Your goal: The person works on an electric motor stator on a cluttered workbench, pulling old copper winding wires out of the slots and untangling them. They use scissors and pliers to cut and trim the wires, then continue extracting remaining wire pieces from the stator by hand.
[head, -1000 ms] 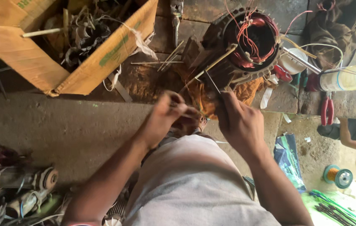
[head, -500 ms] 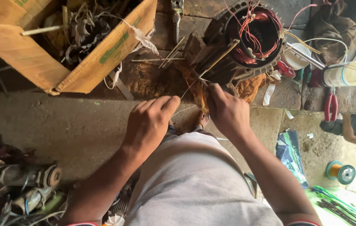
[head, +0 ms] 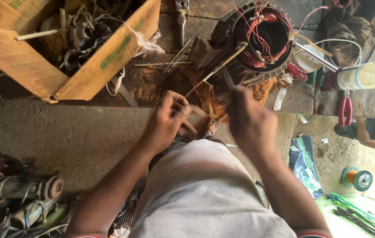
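Pinching a thin pale strand [head: 197, 115] with the left hand [head: 167, 125]: thumb and forefinger pressed together on it, other fingers loosely curled. Working at frame centre, just short of the ledge edge, over an orange cloth [head: 216, 105]. On the right hand [head: 249, 121], seeing knuckles only, fingers folded under and out of sight; cannot tell whether clamped on the strand or on something else. At 12 o'clock of that hand, noting a slim dark strip [head: 227, 80], end hidden.

Judged good practice: keep both grips close together so the strand stays taut; work over the cloth to catch bits; steer clear of the long stick [head: 218, 68] leaning at 1 o'clock; mind the red leads hanging out of the motor stator [head: 262, 39] at 1 o'clock.

Packages and labels, placed from the hands:
- 10 to 11 o'clock: open brown cardboard box [head: 88, 72], tilted, green printing on its near wall, crammed with scrap metal and wire.
- 2 to 3 o'clock: clear plastic bottle [head: 368, 75] lying on its side, pale contents, no readable label.
- 4 o'clock, on the floor: flat blue-green printed packet [head: 304, 161].
- 4 o'clock, farther out: teal-flanged spool [head: 357, 178] of copper wire.
- 3 o'clock: red-handled pliers [head: 345, 110].

No signs in view.
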